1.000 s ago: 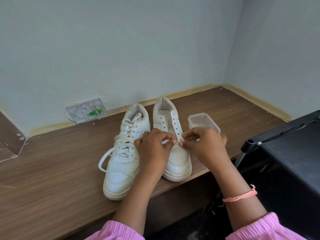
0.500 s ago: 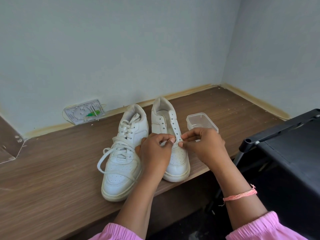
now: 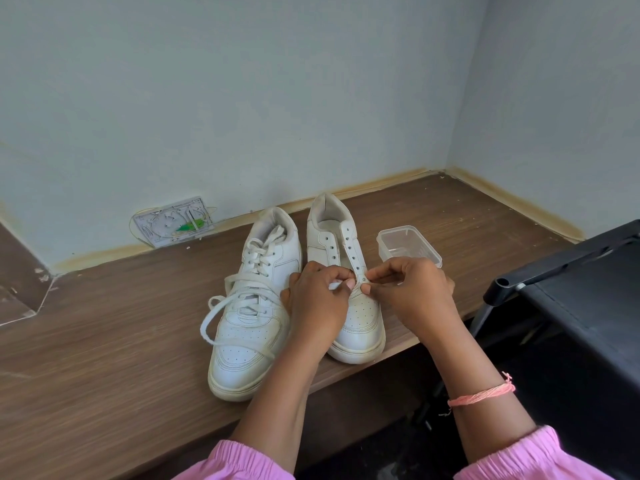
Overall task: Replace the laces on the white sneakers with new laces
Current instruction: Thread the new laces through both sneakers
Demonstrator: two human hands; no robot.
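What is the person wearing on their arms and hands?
Both arms wear pink sleeves with gathered, stretchy cuffs, pushed up so the forearms are bare: the left sleeve and the right sleeve. A pink-orange thread bracelet, with a little knotted end, is tied round the right wrist. The left hand and right hand are bare: no gloves, no rings showing.

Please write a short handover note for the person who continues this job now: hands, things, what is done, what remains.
Left hand pinches a white lace at the lowest eyelets of the right sneaker. Right hand pinches at the same spot; what it holds is hidden.
Both sneakers stand on the wooden shelf. Left sneaker is laced, ends loose. Clear tub beside the right sneaker.
Done: right sneaker's upper eyelets are bare.
Left: lace the right sneaker; whether the left one's lace is new, I cannot tell.
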